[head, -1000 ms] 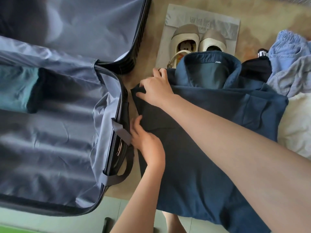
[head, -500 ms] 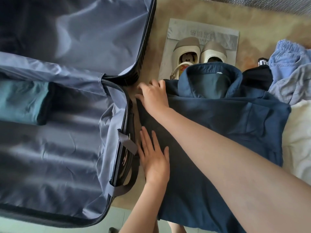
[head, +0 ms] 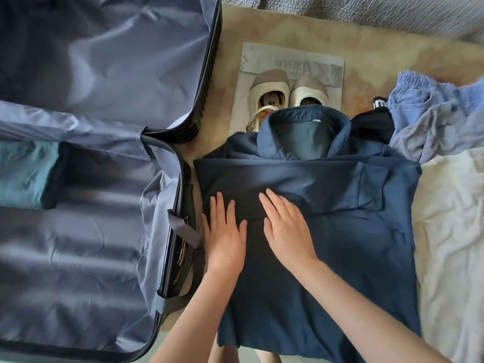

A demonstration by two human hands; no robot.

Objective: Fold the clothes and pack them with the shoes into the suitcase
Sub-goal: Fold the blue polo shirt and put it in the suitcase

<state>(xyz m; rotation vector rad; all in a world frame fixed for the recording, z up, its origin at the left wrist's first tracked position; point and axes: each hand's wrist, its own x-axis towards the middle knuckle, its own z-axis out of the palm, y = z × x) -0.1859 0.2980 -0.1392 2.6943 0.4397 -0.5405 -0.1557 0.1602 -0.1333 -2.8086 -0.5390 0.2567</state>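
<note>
While an open suitcase [head: 78, 244] fills the left of the frame, the left hand [head: 225, 239] and right hand [head: 285, 229] press flat on a folded navy shirt [head: 353, 231] at centre.
A teal garment [head: 23, 174] lies in the suitcase at the far left edge. The navy shirt lies just beside the case, collar toward the top. White cloth [head: 450, 231] sits lower right, light blue clothes [head: 432, 113] upper right. Cream shoes [head: 269, 85] rest on a grey bag [head: 293, 61] at top centre. Both hands lie side by side, fingers straight, holding nothing.
</note>
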